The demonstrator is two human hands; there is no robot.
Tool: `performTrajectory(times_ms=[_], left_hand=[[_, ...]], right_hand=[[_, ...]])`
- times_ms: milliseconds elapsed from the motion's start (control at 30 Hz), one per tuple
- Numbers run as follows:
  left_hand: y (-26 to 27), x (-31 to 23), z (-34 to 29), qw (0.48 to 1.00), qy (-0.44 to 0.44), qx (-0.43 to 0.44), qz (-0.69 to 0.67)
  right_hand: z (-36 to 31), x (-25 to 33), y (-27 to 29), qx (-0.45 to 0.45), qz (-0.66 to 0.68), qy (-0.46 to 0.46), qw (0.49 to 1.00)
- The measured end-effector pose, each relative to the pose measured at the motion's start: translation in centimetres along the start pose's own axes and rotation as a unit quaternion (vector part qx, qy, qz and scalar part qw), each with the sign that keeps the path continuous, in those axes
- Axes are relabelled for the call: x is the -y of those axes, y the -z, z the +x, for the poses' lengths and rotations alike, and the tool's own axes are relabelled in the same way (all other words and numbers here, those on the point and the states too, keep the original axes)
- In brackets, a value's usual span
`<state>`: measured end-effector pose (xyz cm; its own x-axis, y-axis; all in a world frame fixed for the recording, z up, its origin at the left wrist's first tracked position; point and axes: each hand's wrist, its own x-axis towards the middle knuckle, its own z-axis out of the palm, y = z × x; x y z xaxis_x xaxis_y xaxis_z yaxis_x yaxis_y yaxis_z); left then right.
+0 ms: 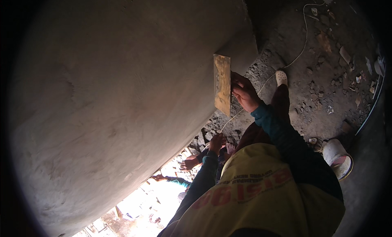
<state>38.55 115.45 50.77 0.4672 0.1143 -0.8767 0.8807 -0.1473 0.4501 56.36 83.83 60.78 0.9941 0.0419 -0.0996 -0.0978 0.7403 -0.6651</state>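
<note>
My right hand (245, 93) is closed around the back of a wooden plastering float (223, 85), a long rectangular board with worn, pale wood. The float is upright at the edge of a grey plastered wall (122, 82); I cannot tell whether its face touches the plaster. The handle is hidden by my fingers. Lower down, my left hand (217, 142) hangs beside the wall's foot, above rubble. Its fingers are dark and partly hidden, and nothing shows in it.
A pale cord (305, 37) runs over the rubble-strewn ground (314, 86), passing my white clog (281, 78). A dirty white bucket (335, 153) lies tilted at the right. Below left, in bright light, another person's teal sleeve (178, 181) shows beside the wall.
</note>
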Motion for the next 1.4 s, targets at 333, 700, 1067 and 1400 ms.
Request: performTrajectory(times_ms=[333, 700, 1067, 1400], left_hand=[[0.4, 0.4, 0.5, 1.000, 0.020, -0.012, 0.008], [-0.6, -0.3, 1.2, 0.999, 0.035, 0.010, -0.035], [-1.6, -1.7, 1.3, 1.000, 0.020, 0.004, -0.009], [-1.8, -1.1, 1.0, 0.999, 0.044, -0.007, -0.031]], right_hand=[[-0.4, 2.4, 4.4, 0.013, -0.028, 0.048, 0.998], [6.1, 10.9, 14.1, -0.138, -0.367, 0.093, 0.915], [7.6, 12.3, 14.6, -0.078, -0.312, 0.117, 0.940], [4.2, 12.2, 15.4, -0.078, -0.274, 0.103, 0.953]])
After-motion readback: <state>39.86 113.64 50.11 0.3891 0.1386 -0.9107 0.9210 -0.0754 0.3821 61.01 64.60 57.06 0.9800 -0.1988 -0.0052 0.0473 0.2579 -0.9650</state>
